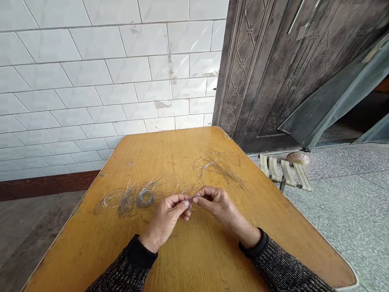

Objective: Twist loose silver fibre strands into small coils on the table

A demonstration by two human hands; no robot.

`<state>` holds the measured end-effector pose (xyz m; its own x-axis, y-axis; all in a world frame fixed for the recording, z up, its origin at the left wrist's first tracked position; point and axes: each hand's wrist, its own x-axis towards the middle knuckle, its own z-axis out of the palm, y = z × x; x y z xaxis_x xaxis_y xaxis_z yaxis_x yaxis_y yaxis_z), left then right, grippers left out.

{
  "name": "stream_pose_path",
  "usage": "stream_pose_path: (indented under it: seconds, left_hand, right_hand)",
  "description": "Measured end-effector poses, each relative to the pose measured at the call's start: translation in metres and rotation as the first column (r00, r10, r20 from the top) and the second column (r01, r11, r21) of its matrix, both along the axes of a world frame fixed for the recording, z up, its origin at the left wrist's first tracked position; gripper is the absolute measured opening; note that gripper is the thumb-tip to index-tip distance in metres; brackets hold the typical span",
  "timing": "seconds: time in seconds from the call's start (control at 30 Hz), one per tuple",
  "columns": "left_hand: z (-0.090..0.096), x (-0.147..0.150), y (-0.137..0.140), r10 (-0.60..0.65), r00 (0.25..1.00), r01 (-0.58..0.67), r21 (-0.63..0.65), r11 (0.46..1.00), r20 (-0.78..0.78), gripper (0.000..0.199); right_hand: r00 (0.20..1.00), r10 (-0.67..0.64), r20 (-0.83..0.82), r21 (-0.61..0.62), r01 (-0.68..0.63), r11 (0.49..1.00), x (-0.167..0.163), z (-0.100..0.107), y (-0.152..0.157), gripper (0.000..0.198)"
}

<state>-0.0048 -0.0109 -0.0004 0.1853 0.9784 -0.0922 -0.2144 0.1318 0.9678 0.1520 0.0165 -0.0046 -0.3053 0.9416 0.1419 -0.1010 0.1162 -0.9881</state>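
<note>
Over the middle of the wooden table, my left hand [170,215] and my right hand [217,205] meet fingertip to fingertip. Both are closed in a pinch on thin wire [191,198], of which only short bits show between the fingers. Left of my hands lie several coils of thin grey wire: a neat ring-shaped coil [146,195], a tangled bundle [127,201] beside it, and a looser coil [109,199] farthest left. Beyond my right hand, a loose spread of wire lengths [220,166] lies on the tabletop.
The yellow-brown table [170,150] reaches a white tiled wall [121,73] at the back. A dark carved door [258,81] and a grey curtain [340,89] stand to the right. Beside the table's right edge is a folding stool [287,172] with striped straps.
</note>
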Motion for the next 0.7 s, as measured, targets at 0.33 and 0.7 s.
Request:
stream_pose_path:
  seconds: [0.33, 0.7]
  left_hand:
    - [0.0048, 0.0005, 0.0004, 0.19, 0.981, -0.184, 0.115, 0.976, -0.038, 0.017]
    - [0.0046, -0.0006, -0.0007, 0.093, 0.993, -0.096, 0.051, 0.994, 0.07, 0.02]
  right_hand:
    - [0.935, 0.19, -0.301, -0.182, -0.251, 0.951, 0.0077, 0.0057, -0.0015, 0.025]
    - [0.941, 0.103, -0.321, -0.225, -0.182, 0.957, 0.004, 0.0063, -0.0025, 0.026]
